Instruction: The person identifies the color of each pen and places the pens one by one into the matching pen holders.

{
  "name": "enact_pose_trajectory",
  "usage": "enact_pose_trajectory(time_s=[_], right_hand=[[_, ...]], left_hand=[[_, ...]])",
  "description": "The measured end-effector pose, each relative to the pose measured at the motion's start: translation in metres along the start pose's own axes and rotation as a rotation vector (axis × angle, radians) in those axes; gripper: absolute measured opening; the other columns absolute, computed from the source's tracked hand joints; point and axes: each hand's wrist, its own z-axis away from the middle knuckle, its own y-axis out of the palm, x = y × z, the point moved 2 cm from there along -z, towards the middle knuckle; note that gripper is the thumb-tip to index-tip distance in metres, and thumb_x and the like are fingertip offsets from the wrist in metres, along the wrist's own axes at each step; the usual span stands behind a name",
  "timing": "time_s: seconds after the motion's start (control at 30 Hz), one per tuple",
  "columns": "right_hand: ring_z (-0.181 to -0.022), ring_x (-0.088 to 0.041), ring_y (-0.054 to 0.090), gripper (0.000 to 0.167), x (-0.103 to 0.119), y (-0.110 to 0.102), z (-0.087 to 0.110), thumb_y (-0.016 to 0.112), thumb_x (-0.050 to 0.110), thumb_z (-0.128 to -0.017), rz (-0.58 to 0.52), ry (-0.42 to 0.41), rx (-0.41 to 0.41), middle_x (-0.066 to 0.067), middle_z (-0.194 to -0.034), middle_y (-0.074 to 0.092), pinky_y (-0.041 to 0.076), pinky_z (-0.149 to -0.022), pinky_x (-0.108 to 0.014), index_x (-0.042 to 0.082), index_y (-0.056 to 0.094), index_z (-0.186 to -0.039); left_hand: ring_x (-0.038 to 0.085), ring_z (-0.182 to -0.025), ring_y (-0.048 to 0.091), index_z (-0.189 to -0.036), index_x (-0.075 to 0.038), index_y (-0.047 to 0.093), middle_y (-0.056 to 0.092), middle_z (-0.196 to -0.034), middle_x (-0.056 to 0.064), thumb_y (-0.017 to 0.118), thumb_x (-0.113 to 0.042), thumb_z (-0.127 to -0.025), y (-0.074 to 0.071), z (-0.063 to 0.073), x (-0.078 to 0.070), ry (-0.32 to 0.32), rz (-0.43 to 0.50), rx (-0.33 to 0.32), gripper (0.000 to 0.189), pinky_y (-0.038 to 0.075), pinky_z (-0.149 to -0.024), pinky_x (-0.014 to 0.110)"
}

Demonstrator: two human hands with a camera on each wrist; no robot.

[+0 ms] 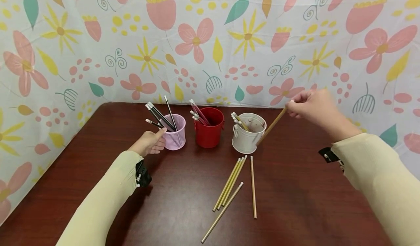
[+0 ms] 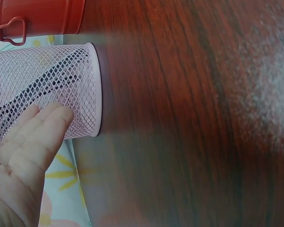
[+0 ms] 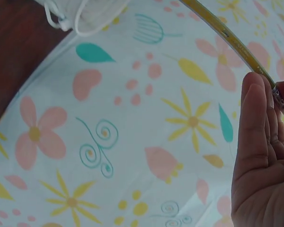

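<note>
My right hand (image 1: 310, 105) is raised at the right and pinches a gold pencil (image 1: 271, 127) by its eraser end. The pencil slants down to the left, its lower end overlapping the side of the white bucket (image 1: 243, 141) in the head view. In the right wrist view the pencil (image 3: 227, 40) shows yellow between thumb and fingers. My left hand (image 1: 151, 143) rests against the pink mesh cup (image 1: 174, 142) with fingers extended, thumb near its rim. Black pencils (image 1: 157, 113) with white erasers lean in that cup. Some gold pencils (image 1: 242, 123) stand in the white bucket.
Between the cup and the white bucket stands a red bucket (image 1: 209, 136) with several pink pencils (image 1: 199, 114). Several gold pencils (image 1: 229, 184) lie on the dark wooden table (image 1: 295, 202) in front, another pencil (image 1: 253, 187) apart at their right. A floral curtain (image 1: 197, 74) hangs behind.
</note>
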Motion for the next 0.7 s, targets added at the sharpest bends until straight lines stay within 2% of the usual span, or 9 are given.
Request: enact_pose_trajectory(time_s=[0.17, 0.33, 0.4, 0.57, 0.63, 0.7], right_hand=[[-0.055, 0.000, 0.057, 0.021, 0.004, -0.015, -0.002, 0.063, 0.020, -0.085, 0.010, 0.028, -0.081, 0.015, -0.055, 0.061, 0.041, -0.057, -0.017, 0.002, 0.071, -0.079], [-0.055, 0.004, 0.059, 0.021, 0.009, -0.024, -0.007, 0.062, 0.023, -0.086, 0.041, -0.005, -0.141, 0.023, -0.057, 0.062, 0.039, -0.056, -0.017, 0.007, 0.073, -0.081], [-0.055, 0.008, 0.055, 0.021, 0.013, -0.027, -0.011, 0.061, 0.024, -0.085, 0.080, -0.026, -0.171, 0.024, -0.055, 0.060, 0.037, -0.066, -0.021, 0.009, 0.073, -0.077], [-0.054, 0.000, 0.046, 0.024, 0.027, -0.035, -0.025, 0.060, 0.027, -0.081, 0.220, -0.065, -0.209, 0.022, -0.052, 0.056, 0.036, -0.056, -0.030, 0.008, 0.074, -0.078], [-0.054, -0.006, 0.044, 0.024, 0.034, -0.037, -0.031, 0.059, 0.027, -0.079, 0.243, -0.063, -0.201, 0.020, -0.053, 0.055, 0.031, -0.042, -0.028, 0.008, 0.074, -0.078], [-0.053, -0.010, 0.042, 0.022, 0.041, -0.036, -0.035, 0.058, 0.025, -0.079, 0.233, -0.063, -0.189, 0.017, -0.053, 0.055, 0.031, -0.043, -0.027, 0.009, 0.073, -0.075]], left_hand=[[0.047, -0.120, 0.048, -0.127, 0.024, 0.041, 0.045, -0.129, 0.038, 0.034, -0.040, -0.102, 0.001, 0.000, -0.002, 0.008, 0.001, -0.002, 0.069, 0.041, -0.099, 0.051], [0.048, -0.120, 0.047, -0.126, 0.025, 0.041, 0.045, -0.128, 0.039, 0.035, -0.039, -0.102, 0.001, 0.001, -0.002, 0.008, 0.014, -0.009, 0.069, 0.041, -0.098, 0.052], [0.048, -0.120, 0.047, -0.126, 0.025, 0.041, 0.045, -0.128, 0.039, 0.035, -0.038, -0.102, 0.002, 0.002, -0.003, 0.006, 0.014, -0.013, 0.068, 0.041, -0.098, 0.052], [0.047, -0.120, 0.047, -0.126, 0.025, 0.041, 0.045, -0.128, 0.038, 0.033, -0.038, -0.103, 0.001, 0.000, -0.003, 0.002, 0.007, -0.009, 0.068, 0.041, -0.098, 0.051], [0.047, -0.120, 0.047, -0.126, 0.025, 0.042, 0.046, -0.128, 0.038, 0.033, -0.038, -0.103, 0.001, 0.000, -0.002, -0.001, 0.004, -0.012, 0.068, 0.041, -0.098, 0.051], [0.047, -0.120, 0.048, -0.126, 0.025, 0.042, 0.046, -0.128, 0.038, 0.033, -0.039, -0.103, 0.001, 0.001, -0.002, 0.000, -0.001, -0.012, 0.068, 0.041, -0.098, 0.051]])
